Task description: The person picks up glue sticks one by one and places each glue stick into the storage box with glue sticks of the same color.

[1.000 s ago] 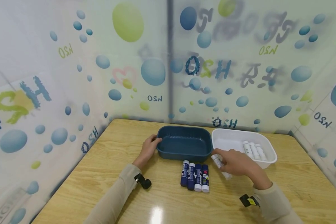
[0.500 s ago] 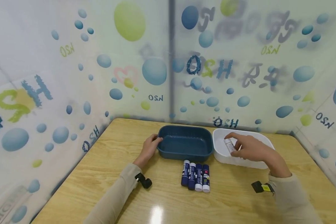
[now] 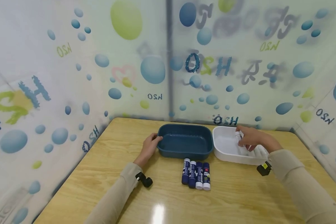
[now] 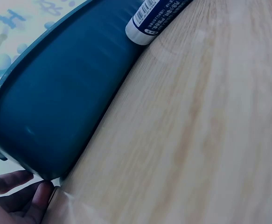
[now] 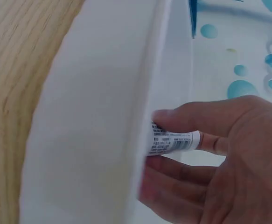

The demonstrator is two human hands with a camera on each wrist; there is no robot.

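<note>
In the head view, we are seeing a wooden table (image 3: 226,193) that is carrying a blue tray (image 3: 184,154) and, just beside it on the right, a white tray (image 3: 238,158). The left hand (image 3: 149,146) is gripping the blue tray's left end, its thumb lying at the rim. The right hand (image 3: 252,137) is pinching a white tube (image 3: 239,137) inside the white tray, where more white tubes (image 3: 258,151) are lying toward the right end; the hand is partly covering these, so we cannot tell whether the held one is touching them. Four blue tubes (image 3: 192,174) are lying side by side before the blue tray, the left pair pointing their white ends away from us, the right pair toward us.

In the left wrist view, we are seeing fingers curling at the blue tray's lower corner.

In the right wrist view, the white tray's wall is hiding part of the held tube, whose printed label is showing between thumb and fingers.
</note>
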